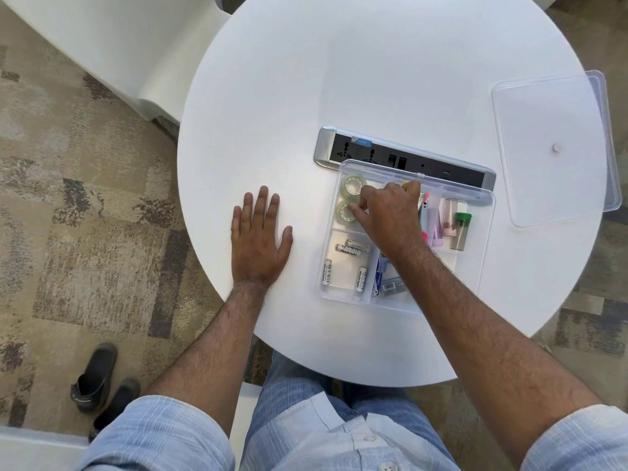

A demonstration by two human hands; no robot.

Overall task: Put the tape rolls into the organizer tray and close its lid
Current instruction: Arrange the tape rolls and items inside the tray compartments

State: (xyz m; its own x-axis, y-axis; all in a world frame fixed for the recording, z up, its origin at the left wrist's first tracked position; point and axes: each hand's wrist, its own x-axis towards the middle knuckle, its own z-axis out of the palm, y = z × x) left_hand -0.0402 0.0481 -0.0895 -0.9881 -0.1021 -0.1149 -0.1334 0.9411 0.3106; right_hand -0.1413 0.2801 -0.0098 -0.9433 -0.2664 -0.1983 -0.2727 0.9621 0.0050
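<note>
Right hand [387, 215] pinches the nearer glossy clear tape roll [344, 212] in the organizer tray [482, 253]; a second ring [353, 185] lies just beyond the grip — flat clear lid [554, 185] far right. Left hand [260, 239] splayed flat, empty, on the smooth round counter [339, 79].

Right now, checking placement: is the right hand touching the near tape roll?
Touching: head view shows the right hand's fingertips on the near tape roll.

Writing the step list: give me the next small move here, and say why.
Probably let go of the near tape roll and draw the right hand out of the organizer tray. Both rolls, including the far one, already sit in the far-left compartment, while the lid lies off to the right.
</note>
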